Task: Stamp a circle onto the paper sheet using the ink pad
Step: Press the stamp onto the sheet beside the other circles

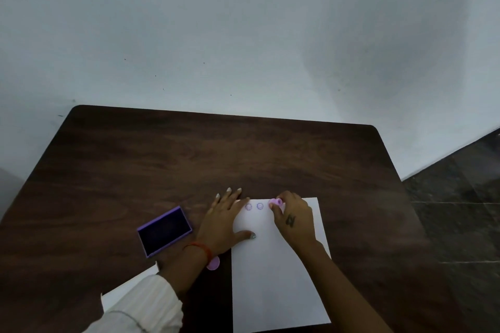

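A white paper sheet [276, 278] lies on the dark wooden table [189, 159]. Two faint purple circles [254, 206] show side by side near its far edge. My right hand [293, 217] grips a small pink-purple stamp [277, 202] and holds it against the paper just right of those circles. My left hand [224, 220] lies flat with fingers spread on the sheet's far left corner. The open purple ink pad [164, 230], with its dark inked face up, sits on the table to the left of my left hand.
A small round pink piece [213, 263] lies on the table partly under my left wrist. Another white sheet [130, 289] pokes out beneath my left sleeve. A pale wall rises behind the table, and dark tiled floor [460, 211] shows at right.
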Available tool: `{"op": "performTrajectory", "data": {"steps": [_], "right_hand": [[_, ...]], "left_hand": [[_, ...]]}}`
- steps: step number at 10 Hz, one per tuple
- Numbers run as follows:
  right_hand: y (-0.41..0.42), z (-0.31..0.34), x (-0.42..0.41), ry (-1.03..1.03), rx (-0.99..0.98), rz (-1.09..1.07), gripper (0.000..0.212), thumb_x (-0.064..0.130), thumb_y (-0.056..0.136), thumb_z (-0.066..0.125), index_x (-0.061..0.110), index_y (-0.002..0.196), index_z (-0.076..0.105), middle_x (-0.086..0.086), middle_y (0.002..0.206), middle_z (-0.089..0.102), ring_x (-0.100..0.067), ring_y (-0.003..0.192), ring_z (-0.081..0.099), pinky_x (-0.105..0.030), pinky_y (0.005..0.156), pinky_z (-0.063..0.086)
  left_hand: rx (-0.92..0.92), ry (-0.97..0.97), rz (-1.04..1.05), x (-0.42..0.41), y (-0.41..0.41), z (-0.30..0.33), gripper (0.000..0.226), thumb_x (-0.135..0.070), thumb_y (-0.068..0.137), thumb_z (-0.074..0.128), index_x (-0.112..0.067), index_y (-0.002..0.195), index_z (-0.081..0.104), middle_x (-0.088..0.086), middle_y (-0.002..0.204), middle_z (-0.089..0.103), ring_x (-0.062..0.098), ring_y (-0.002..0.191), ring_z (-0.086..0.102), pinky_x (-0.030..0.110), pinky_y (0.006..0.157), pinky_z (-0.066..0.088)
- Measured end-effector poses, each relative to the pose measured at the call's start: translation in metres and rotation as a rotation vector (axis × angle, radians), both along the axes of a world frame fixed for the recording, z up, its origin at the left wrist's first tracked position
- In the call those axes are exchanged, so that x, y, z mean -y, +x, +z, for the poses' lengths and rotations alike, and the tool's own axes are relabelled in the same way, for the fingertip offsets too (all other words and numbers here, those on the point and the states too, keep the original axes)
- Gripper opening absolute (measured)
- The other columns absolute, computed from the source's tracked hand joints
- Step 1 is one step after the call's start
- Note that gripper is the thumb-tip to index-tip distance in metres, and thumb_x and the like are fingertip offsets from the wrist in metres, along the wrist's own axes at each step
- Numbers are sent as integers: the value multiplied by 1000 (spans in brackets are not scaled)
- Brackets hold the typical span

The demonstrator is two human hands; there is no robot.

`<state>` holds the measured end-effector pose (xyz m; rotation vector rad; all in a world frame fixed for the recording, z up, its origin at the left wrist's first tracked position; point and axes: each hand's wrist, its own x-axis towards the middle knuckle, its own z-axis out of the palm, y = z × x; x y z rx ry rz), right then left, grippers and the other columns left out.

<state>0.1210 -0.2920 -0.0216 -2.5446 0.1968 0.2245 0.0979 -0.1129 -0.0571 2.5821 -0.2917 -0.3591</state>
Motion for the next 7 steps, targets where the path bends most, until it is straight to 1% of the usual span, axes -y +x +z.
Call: {"op": "performTrajectory", "data": {"steps": [1, 3, 5, 7], "right_hand": [[2, 1, -2, -44, -28, 19, 30, 38, 89, 54, 12, 104, 59, -8, 110, 66, -19, 96, 61, -22, 82, 42], [6, 6, -6, -127, -46, 69, 29, 35, 91, 51, 11, 107, 58, -8, 115, 65, -20, 100, 61, -23, 87, 44], [9, 10, -10, -195, -112, 127, 32, 34, 92, 50, 12, 114, 55, -8, 121, 62, -21, 105, 60, -27, 92, 46], [11, 12, -14, -261, -148, 195, 33, 31, 93, 50, 10, 119, 53, -10, 123, 60, -23, 107, 60, -28, 93, 48]], "left_hand": [[13, -15, 6, 0, 0, -2, 85, -61, 75, 60, -29, 144, 21, -5, 159, 8, 14, 146, -1, 33, 116, -6], [22, -27, 7, -1, -1, -4, 85, -61, 74, 60, -29, 144, 21, -4, 158, 9, 15, 146, -1, 33, 116, -7], [7, -38, 7, -1, -1, -2, 86, -60, 75, 60, -29, 144, 21, -5, 159, 8, 15, 146, -2, 33, 114, -8], [-6, -35, 2, -2, 0, -1, 86, -61, 75, 60, -28, 144, 20, -4, 159, 7, 15, 146, -3, 35, 116, -8]]}}
